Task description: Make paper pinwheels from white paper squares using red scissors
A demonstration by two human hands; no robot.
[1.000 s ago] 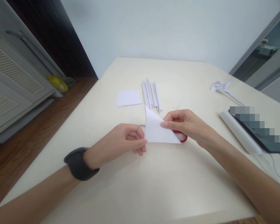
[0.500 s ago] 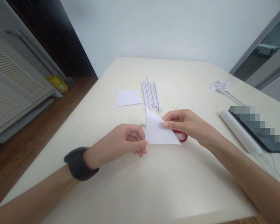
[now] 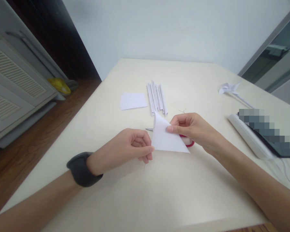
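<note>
A sheet of white paper (image 3: 164, 137), folded into a triangle, is held up between my two hands over the table. My left hand (image 3: 137, 146) pinches its lower left corner between thumb and fingertips. With thumb and fingers, my right hand (image 3: 186, 125) grips the slanted upper right edge. Behind the paper lies a pair of scissors (image 3: 189, 142); a red handle and the metal tip show, the rest is covered. Just beyond the paper's top point are several rolled paper sticks (image 3: 157, 96) side by side. A small stack of white paper squares (image 3: 133, 101) lies to their left.
A white paper pinwheel (image 3: 228, 88) on a stick lies at the table's right. Nearer stands a white and black device (image 3: 252, 137), partly blurred out, with cables. Thin thread-like bits (image 3: 183, 111) lie beyond my right hand. A wall borders the table's (image 3: 125, 199) far edge.
The paper has tilted slightly: its top point has shifted right and curls a little, and its lower right corner has dropped. Both hands keep their hold nearly in place.
</note>
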